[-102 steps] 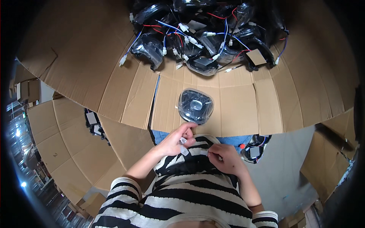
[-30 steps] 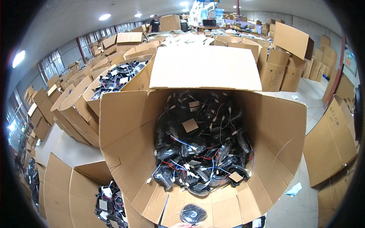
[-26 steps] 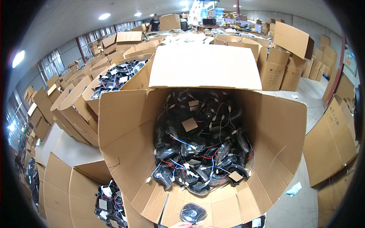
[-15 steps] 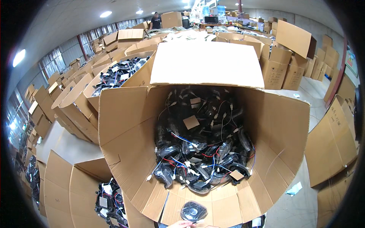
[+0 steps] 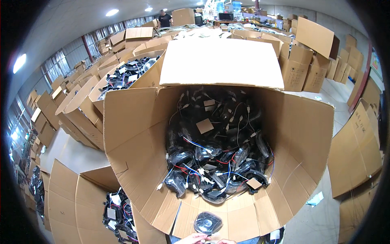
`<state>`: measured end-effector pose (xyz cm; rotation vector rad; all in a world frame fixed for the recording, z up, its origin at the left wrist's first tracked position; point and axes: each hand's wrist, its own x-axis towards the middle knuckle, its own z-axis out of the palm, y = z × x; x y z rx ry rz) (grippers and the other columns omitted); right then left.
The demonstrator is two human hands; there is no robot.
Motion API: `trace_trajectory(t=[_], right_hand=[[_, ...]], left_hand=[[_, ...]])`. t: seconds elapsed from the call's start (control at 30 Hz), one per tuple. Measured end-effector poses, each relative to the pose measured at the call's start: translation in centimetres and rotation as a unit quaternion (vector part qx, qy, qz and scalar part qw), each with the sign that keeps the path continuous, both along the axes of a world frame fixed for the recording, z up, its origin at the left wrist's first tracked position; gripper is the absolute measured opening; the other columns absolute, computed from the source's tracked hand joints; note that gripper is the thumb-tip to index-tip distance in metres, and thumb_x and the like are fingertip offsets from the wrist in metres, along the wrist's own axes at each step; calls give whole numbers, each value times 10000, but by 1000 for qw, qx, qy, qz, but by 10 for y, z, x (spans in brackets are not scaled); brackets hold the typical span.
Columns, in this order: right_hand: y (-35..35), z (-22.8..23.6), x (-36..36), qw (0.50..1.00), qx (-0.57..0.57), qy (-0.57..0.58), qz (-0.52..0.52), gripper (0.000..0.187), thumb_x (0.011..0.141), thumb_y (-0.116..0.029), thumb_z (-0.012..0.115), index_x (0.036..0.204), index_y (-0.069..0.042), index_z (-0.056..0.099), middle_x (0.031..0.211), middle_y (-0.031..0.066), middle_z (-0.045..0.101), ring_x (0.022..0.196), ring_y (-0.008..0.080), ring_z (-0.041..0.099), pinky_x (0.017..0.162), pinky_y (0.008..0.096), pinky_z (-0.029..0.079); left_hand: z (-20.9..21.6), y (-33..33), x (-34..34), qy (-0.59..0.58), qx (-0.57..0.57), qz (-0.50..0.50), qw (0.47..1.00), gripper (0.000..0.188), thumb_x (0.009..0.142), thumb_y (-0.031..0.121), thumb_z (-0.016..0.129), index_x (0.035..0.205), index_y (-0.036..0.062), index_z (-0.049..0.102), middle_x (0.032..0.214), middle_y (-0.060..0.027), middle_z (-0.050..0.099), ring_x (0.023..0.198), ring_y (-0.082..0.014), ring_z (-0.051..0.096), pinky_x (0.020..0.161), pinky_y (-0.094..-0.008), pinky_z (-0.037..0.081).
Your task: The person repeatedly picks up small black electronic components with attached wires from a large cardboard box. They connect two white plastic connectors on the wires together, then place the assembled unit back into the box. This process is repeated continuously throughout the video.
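Observation:
At the lower edge, my left hand has its fingers pinched together on a thin, small piece I cannot make out. Close to its right, the tips of my right hand just show, curled at a small whitish bit between the hands. Just beyond them, a rounded black part in clear plastic sits against the near flap of a large open carton. Down inside that carton lies a heap of black plastic-wrapped parts with white connectors and red, blue and white wires. Whether my fingers touch the rounded part's wire is unclear.
A smaller carton with similar wired parts stands at the lower left. Another filled carton is behind on the left. Cartons line the right, with a pale scrap on the floor. A person stands far back.
The view has tilted slightly, and both hands show a little higher in the picture. The rounded black part stays just beyond them. The far person has shifted slightly.

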<state>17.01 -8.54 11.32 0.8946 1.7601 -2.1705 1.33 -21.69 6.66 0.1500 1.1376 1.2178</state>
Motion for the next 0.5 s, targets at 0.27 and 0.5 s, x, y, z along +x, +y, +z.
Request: trace_trajectory(t=[0.27,0.5], right_hand=[[-4,-10,2,1000,4,5,-8,176,812,-72,480,907,-29,622,963,58,598,815,117,533,720,228,419],[-4,-20,4,1000,8,28,2,186,811,-60,472,924,-32,618,1061,70,562,901,145,522,786,243,404]], left_hand=[[-3,0,0,-7,1,-10,1000,204,817,141,532,943,-11,585,701,9,568,599,-36,479,540,-159,401],[-22,-2,6,-34,-14,11,999,190,815,137,534,929,-8,578,716,-1,569,617,-54,492,563,-168,414]])
